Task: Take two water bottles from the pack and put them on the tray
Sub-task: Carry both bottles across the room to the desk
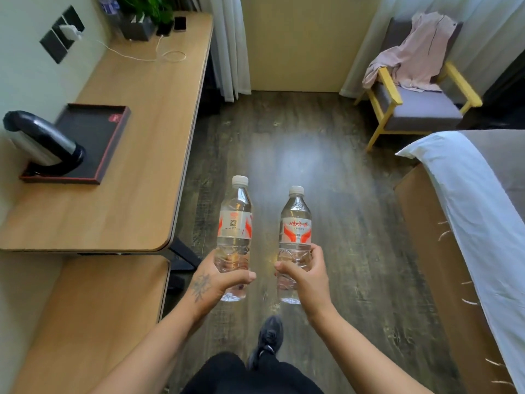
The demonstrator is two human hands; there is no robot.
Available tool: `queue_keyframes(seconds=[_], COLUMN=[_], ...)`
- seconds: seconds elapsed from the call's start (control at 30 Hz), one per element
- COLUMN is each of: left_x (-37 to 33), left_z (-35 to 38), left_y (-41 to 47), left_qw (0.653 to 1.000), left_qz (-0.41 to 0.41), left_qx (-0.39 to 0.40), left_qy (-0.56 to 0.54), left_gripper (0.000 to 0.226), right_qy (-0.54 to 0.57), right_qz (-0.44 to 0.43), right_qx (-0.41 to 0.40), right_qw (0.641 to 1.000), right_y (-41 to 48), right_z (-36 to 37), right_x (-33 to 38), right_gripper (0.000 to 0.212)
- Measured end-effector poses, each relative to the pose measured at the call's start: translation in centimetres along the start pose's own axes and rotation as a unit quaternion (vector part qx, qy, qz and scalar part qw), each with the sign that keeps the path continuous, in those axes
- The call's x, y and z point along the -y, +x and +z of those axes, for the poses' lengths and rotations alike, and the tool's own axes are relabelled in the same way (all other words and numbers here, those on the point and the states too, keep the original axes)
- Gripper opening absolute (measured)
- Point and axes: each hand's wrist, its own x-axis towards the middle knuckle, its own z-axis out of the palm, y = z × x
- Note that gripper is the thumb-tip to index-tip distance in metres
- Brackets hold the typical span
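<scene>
I hold two clear water bottles with white caps and red-and-white labels upright over the floor. My left hand [218,282] grips the lower part of the left bottle [234,223]. My right hand [305,277] grips the lower part of the right bottle [295,228]. The dark tray [96,129] with a reddish rim lies on the wooden desk [136,166] to the left, well ahead of my left hand. An electric kettle [42,140] stands on the tray's near end. The pack is not in view.
A lower wooden surface [93,317] sits beside my left arm. A bed [480,211] lines the right side. An armchair [412,103] with a pink garment stands at the back right. A cable and plants lie at the desk's far end. My foot [268,339] is on the wood floor.
</scene>
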Motion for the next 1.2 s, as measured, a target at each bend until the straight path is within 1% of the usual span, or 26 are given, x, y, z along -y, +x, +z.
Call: queue_keyframes(seconds=[0.13,0.23,0.27,0.33,0.37,0.47,0.67,0.73,0.9,1.03,1.13,1.2], left_x=[-3.4,-5.8,-6.4,-7.4,-8.0,-10.0,-14.9,-16.7,-20.5,-23.1,-24.7,-25.8], left_z=[0.4,0.2,-0.1,-0.7,-1.0,-2.2,-5.3,-6.4,-8.9,-10.1,-10.3,-10.1], left_y=[4.2,7.2,8.4,11.2,12.7,17.2,25.7,28.0,33.9,38.4,41.8,44.5], left_qw=[1.0,0.999,0.999,0.998,0.998,0.999,1.0,0.999,0.998,0.998,0.999,0.999], left_qz=[-0.001,-0.006,-0.008,-0.008,-0.009,-0.01,-0.002,-0.002,0.012,0.009,0.003,0.001], left_qx=[-0.007,-0.012,-0.008,0.003,0.005,0.008,0.021,0.035,0.063,0.067,0.051,0.046], left_qy=[-0.012,-0.037,-0.044,-0.055,-0.054,-0.04,-0.02,-0.017,0.002,-0.007,-0.012,-0.016], left_gripper=[0.067,0.072,0.07,0.057,0.055,0.07,0.076,0.074,0.057,0.053,0.058,0.056], right_qy=[-0.002,0.006,0.0,-0.011,-0.013,-0.023,-0.007,-0.008,-0.008,-0.006,-0.015,-0.013], right_qz=[0.002,0.009,0.007,0.003,0.003,-0.004,0.008,0.01,0.003,0.004,0.009,0.015], right_qx=[0.004,0.004,0.006,0.009,0.009,0.013,-0.017,-0.022,-0.031,-0.035,-0.038,-0.036], right_qw=[1.0,1.0,1.0,1.0,1.0,1.0,1.0,1.0,0.999,0.999,0.999,0.999], right_y=[5.6,9.2,10.4,12.8,14.1,17.8,24.9,27.2,32.5,36.4,39.9,42.7], right_z=[0.3,1.4,1.9,3.0,3.5,5.5,10.0,11.4,14.5,15.8,16.0,16.2], right_x=[3.2,5.2,5.8,7.0,7.5,9.4,13.4,14.8,18.1,20.5,21.9,22.7], right_gripper=[0.077,0.076,0.076,0.075,0.076,0.078,0.079,0.079,0.077,0.078,0.077,0.076])
